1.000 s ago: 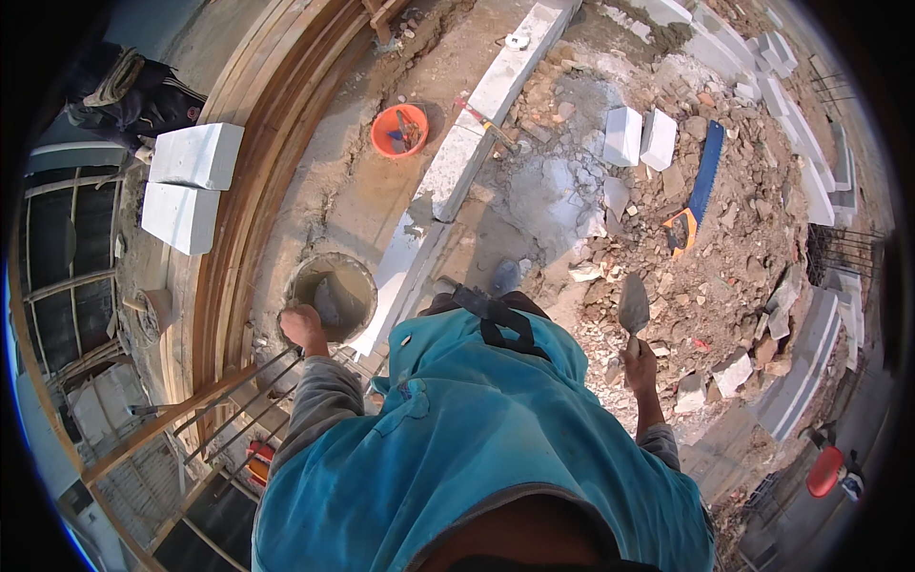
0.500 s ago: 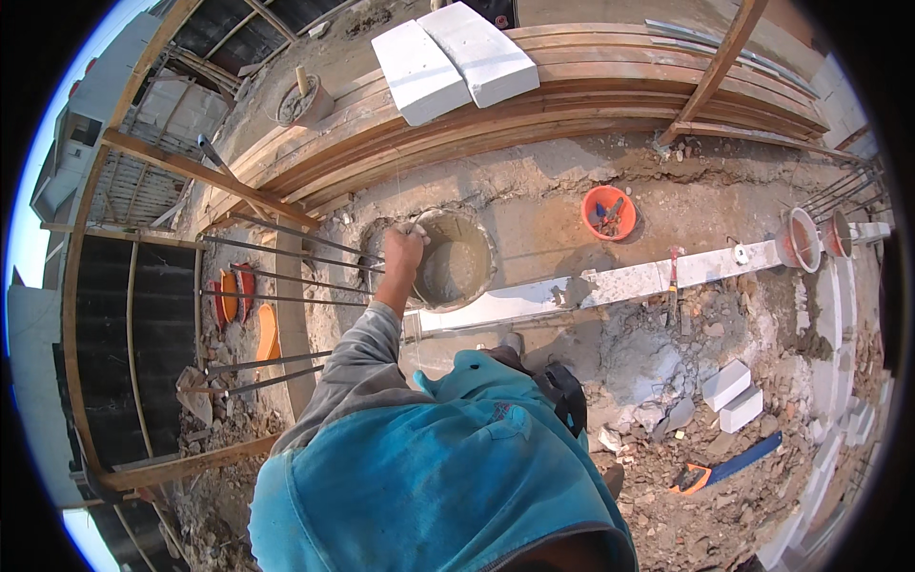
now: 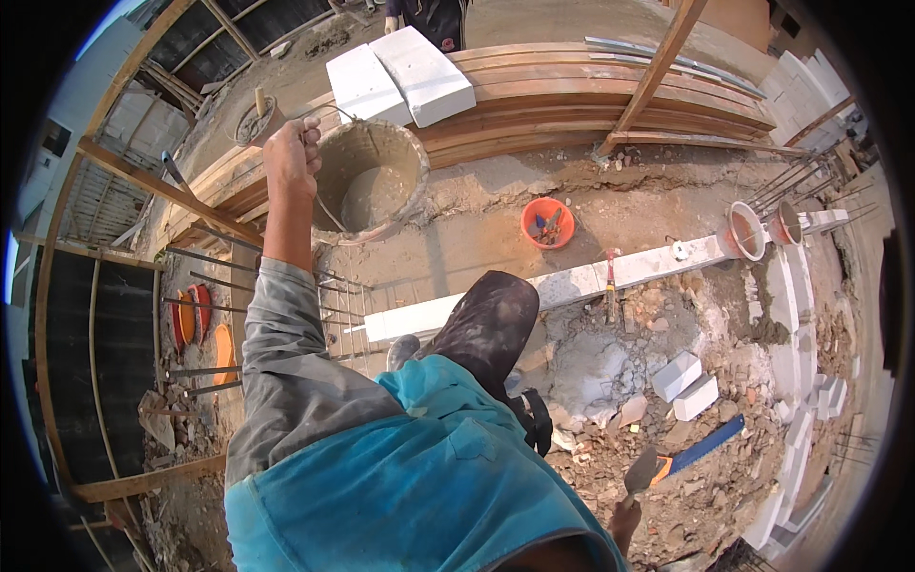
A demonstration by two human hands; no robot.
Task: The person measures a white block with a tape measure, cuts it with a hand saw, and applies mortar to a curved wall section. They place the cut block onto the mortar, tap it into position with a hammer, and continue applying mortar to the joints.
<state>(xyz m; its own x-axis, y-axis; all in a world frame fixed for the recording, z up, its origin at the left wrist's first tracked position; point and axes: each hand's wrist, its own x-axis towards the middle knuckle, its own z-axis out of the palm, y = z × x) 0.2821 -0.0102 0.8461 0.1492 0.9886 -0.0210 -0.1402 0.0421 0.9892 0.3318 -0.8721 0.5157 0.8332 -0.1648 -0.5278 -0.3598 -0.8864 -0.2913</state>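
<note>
My left hand (image 3: 294,154) is closed round the wire handle of a large mortar-caked bucket (image 3: 412,191), which hangs off the ground with grey wet mix in its bottom. My right hand (image 3: 624,522) shows at the lower edge, gripping a trowel (image 3: 640,471) whose blade points away from me. Just beyond that blade, a handsaw (image 3: 707,445) with a blue blade and orange handle lies on the rubble. My dark-trousered knee (image 3: 491,319) juts over the low row of white blocks (image 3: 572,284).
An orange bucket (image 3: 547,223) with tools stands past the block row; a hammer (image 3: 611,276) lies across it. Stacked planks (image 3: 591,95) carry two white blocks (image 3: 434,76). Rebar (image 3: 214,276) juts out at left. Another person (image 3: 434,21) stands at the far edge.
The large bucket has come up off the ground with my left hand, moving farther away and left. My knee has risen over the block row, and my right hand with the trowel has come into view.
</note>
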